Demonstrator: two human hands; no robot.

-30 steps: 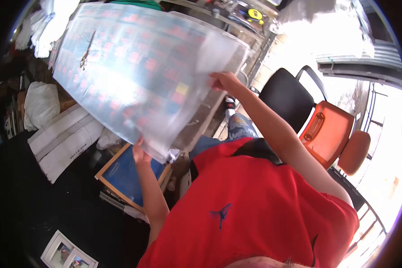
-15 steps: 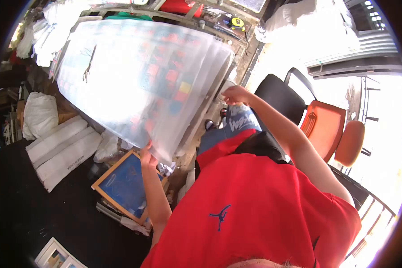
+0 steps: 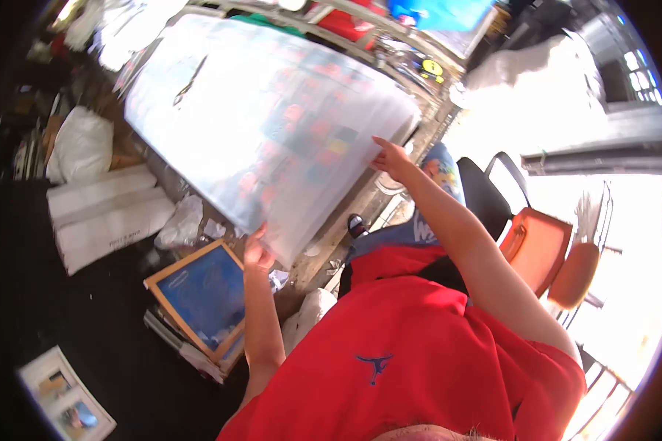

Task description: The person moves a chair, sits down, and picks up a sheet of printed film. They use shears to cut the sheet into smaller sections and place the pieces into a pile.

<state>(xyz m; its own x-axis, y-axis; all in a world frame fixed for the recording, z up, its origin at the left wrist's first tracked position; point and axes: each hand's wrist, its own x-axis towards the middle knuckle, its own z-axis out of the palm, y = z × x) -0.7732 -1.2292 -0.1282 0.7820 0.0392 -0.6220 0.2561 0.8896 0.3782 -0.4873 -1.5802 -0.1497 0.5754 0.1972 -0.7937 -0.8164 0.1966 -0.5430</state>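
Observation:
A stack of large translucent plastic sheets (image 3: 213, 147) lies across the table, with blurred coloured patterns showing through it. At its near left corner, my left hand (image 3: 257, 251) is closed on the sheet, thumb and fingers at the edge. My right hand (image 3: 392, 160) is at the near right edge, its fingertips closed on the sheet's border. A pair of dark-handled scissors (image 3: 189, 82) rests on top of the sheets, toward the far left.
A blue wood-framed screen (image 3: 207, 294) and a white carton (image 3: 110, 217) are at the left. Behind my right arm stands an orange and black chair (image 3: 537, 242). A yellow tape measure (image 3: 432, 69) lies beyond the sheets. White sacks (image 3: 84, 143) stand around.
My right hand has moved from beside the table onto the sheet's near right edge. My left hand stays at the corner. The whole view has shifted and turned slightly.

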